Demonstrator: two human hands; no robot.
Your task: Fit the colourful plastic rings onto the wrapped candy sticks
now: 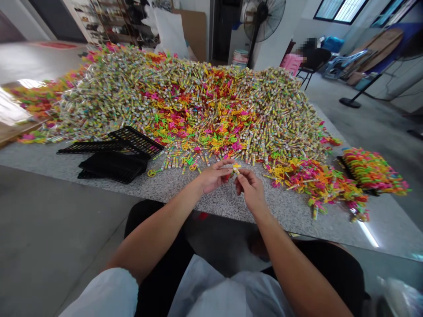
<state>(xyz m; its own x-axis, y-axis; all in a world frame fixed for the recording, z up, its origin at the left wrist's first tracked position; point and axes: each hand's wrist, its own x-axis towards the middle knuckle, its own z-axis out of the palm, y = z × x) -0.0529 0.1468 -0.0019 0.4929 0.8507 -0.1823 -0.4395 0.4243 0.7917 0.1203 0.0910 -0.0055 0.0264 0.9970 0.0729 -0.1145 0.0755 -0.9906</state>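
My right hand (250, 187) pinches a small tube (235, 170) with a white and yellow print, just above the front of the table. A yellow plastic piece (236, 166) shows at the tube's upper end. From the left, the fingertips of my left hand (214, 177) come up against the same tube, thumb and fingers drawn together. A bit of red (226, 177) shows between the fingers of that hand; its shape is too small to tell. Right behind both hands lie loose printed tubes (175, 159) and bright plastic pieces (234, 145).
A large heap of tubes (125, 88) covers the back of the speckled table (172, 187). Black plastic grids (114, 166) are stacked at left. Colourful pieces (297, 176) spread at right, beside a filled black tray (373, 171). A fan (262, 13) stands behind.
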